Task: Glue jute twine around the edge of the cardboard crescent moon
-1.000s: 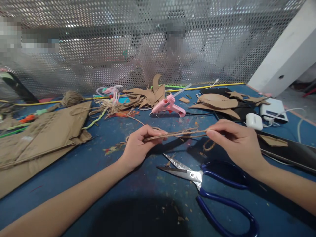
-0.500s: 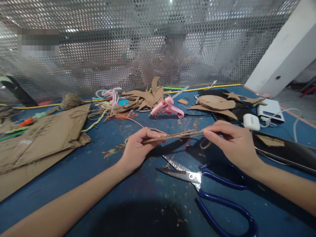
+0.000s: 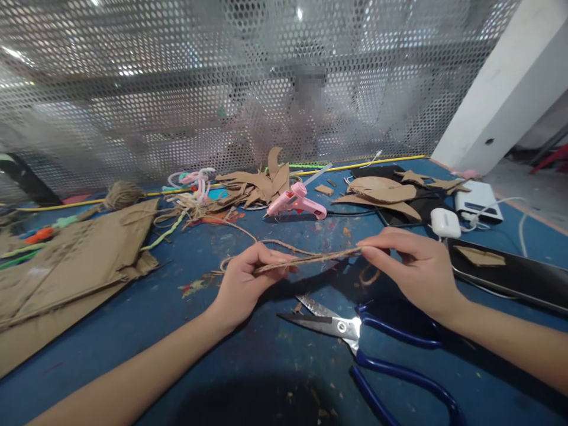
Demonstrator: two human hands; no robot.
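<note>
A short bundle of brown jute twine [image 3: 310, 258] is stretched level between both hands, just above the blue table [image 3: 177, 307]. My left hand [image 3: 244, 283] pinches its left end with curled fingers. My right hand [image 3: 410, 269] pinches its right end between thumb and fingertips. More twine [image 3: 239, 232] trails from the left end back to a tangle of cord. Blue-handled scissors [image 3: 355, 334] lie open on the table right below the hands.
A pink glue gun [image 3: 295, 202] lies behind the hands among cardboard cut-outs [image 3: 381, 192]. Flattened cardboard [image 3: 66, 266] covers the left side, with a twine ball [image 3: 122, 194] behind it. A white charger [image 3: 445, 223], a power bank [image 3: 477, 198] and a black tray [image 3: 510, 272] sit right. A perforated metal screen [image 3: 177, 89] closes off the back.
The twine bundle is pulled tighter and looks thinner. Both hands have sunk slightly in the view and the right hand has shifted a little left.
</note>
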